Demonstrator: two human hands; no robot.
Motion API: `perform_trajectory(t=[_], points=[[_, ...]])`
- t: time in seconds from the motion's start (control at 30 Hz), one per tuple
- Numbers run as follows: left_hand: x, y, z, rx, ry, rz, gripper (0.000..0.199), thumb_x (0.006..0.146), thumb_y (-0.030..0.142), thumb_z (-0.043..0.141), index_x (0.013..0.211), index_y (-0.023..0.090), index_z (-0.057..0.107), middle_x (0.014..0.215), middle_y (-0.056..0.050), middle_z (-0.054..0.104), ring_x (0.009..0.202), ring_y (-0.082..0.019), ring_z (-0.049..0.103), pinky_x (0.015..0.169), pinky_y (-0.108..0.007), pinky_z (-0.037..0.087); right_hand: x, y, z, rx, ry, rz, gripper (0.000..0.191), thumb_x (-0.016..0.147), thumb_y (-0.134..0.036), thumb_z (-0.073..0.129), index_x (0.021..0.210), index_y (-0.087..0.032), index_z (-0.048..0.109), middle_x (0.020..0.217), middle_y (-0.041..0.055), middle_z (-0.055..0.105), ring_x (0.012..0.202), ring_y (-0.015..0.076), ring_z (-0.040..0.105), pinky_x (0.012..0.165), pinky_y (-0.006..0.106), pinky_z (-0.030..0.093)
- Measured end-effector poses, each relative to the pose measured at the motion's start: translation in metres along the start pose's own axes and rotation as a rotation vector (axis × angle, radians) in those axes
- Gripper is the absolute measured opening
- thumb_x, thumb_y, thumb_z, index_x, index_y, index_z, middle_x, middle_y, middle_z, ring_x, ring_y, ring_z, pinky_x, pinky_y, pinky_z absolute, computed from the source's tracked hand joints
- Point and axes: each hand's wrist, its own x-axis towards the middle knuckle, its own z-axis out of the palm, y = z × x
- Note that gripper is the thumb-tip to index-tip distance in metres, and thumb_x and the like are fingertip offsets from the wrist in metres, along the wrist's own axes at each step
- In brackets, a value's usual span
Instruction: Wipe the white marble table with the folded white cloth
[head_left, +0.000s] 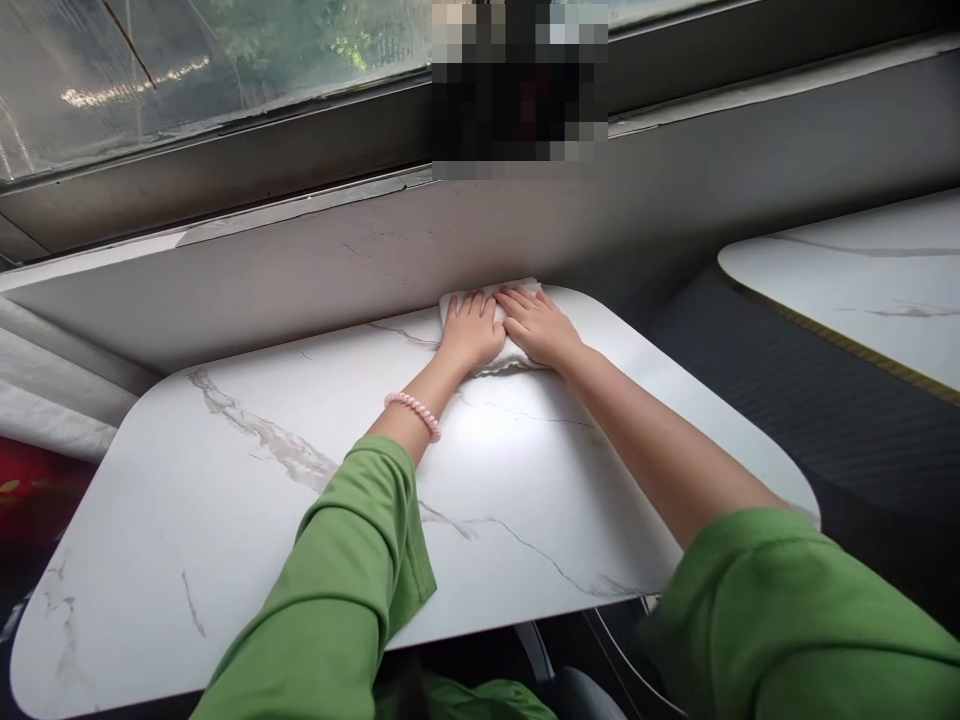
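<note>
My left hand (474,332) lies flat on a folded white cloth (511,358), its fingers slightly spread and pointing toward the wall. Beside it, my right hand (541,326) presses on the same cloth with its fingers stretched out to the left. The thumbs are close together over the cloth's middle. Beneath the cloth is a white marble-patterned tabletop (247,540) with rounded corners; the cloth sits at its far edge, near the far right corner. Most of the cloth is hidden under my palms. A pink twisted band (412,412) circles my left wrist.
A grey-white wall (360,250) runs along the table's far edge, below a window (225,70) with a dark frame. A second marble-patterned table (885,270) stands at the right, past a dark surface. White fabric folds (60,370) hang at the left, above something red.
</note>
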Motion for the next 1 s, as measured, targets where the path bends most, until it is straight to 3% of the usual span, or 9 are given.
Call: perform_trajectory(t=[0.1,0.23,0.5,0.63,0.8,1.0], points=[[-0.02,0.011,-0.004,0.015,-0.004,-0.021,0.053,0.095,0.025,0.024,0.144,0.006,0.031,0.153,-0.012,0.028,0.142,-0.02,0.021,0.118,-0.042,0.009,-0.016,-0.003,-0.003,0.003,-0.019,-0.019,0.056,0.09,-0.023,0.026,0.142,-0.009,0.04,0.147,0.013,0.04,0.137,0.0283,0.034,0.11,0.052,0.028],[-0.066,0.03,-0.009,0.035,-0.004,-0.031,0.055,0.095,0.03,0.024,0.144,0.005,0.03,0.153,-0.014,0.025,0.143,-0.023,0.018,0.117,-0.045,0.009,-0.06,-0.02,-0.018,-0.067,-0.098,-0.071,0.056,0.092,-0.026,0.023,0.145,-0.008,0.034,0.151,0.0121,0.034,0.14,0.0251,0.028,0.112,0.047,0.026],[-0.192,0.061,-0.029,0.036,-0.064,0.136,0.057,0.097,0.033,0.024,0.145,0.003,0.028,0.153,-0.018,0.023,0.143,-0.027,0.016,0.117,-0.048,0.011,-0.19,-0.091,-0.051,-0.095,-0.03,-0.109,0.061,0.096,-0.027,0.021,0.152,-0.012,0.006,0.152,0.0133,0.029,0.142,0.0249,0.021,0.113,0.05,0.023],[-0.234,0.067,-0.036,0.057,-0.074,0.14,0.058,0.097,0.034,0.023,0.144,0.001,0.028,0.153,-0.021,0.022,0.143,-0.031,0.016,0.116,-0.051,0.013,-0.222,-0.121,-0.06,-0.085,0.013,-0.147,0.064,0.095,-0.025,0.023,0.152,-0.013,-0.004,0.152,0.0138,0.029,0.141,0.0254,0.022,0.112,0.051,0.026],[-0.246,0.062,-0.041,0.08,-0.1,0.146,0.058,0.098,0.034,0.023,0.144,0.0,0.028,0.152,-0.021,0.023,0.142,-0.032,0.016,0.116,-0.051,0.014,-0.222,-0.131,-0.061,-0.089,0.016,-0.196,0.067,0.093,-0.023,0.023,0.151,-0.013,-0.008,0.152,0.0132,0.03,0.141,0.0251,0.024,0.112,0.052,0.027],[-0.225,0.033,-0.047,-0.055,-0.17,0.075,0.055,0.099,0.039,0.02,0.146,0.009,0.027,0.154,-0.013,0.023,0.143,-0.022,0.016,0.117,-0.044,0.016,-0.194,-0.137,-0.052,-0.116,-0.011,-0.198,0.061,0.094,-0.025,0.022,0.151,-0.006,0.011,0.149,0.0166,0.036,0.14,0.0279,0.027,0.111,0.052,0.026]])
